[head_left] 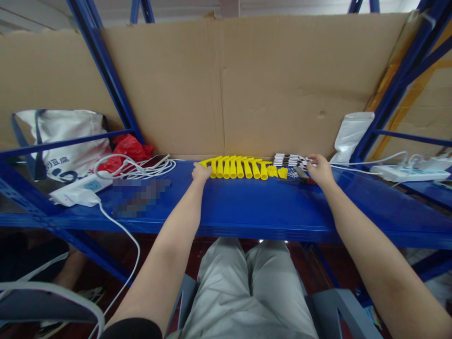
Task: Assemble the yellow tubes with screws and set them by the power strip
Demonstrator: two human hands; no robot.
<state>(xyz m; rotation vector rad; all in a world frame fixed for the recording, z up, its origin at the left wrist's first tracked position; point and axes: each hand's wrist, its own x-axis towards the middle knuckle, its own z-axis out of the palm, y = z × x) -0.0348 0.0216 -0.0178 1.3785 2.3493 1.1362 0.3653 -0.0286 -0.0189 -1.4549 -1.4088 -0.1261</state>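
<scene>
A row of several yellow plastic parts (240, 168), each with a flared round end toward me, lies along the back of the blue shelf. At the row's left end, the fingers of my left hand (201, 173) close on the leftmost part. Smaller yellow pieces (281, 173) lie just right of the row. Behind them are stacked white-and-black pieces (285, 160). My right hand (320, 170) is at the stack's right end with its fingers drawn together; what is between them is too small to make out. Small silvery bits (293, 174) and a dark-and-red object (305, 177) lie beside it.
Tall cardboard (275, 84) closes off the back of the blue shelf (261, 207). On the left are a cloth bag (72, 136), a red plastic bag (130, 147), coiled white cable and a power strip (79, 190). A white pouch (353, 136) and another power strip (411, 173) sit right.
</scene>
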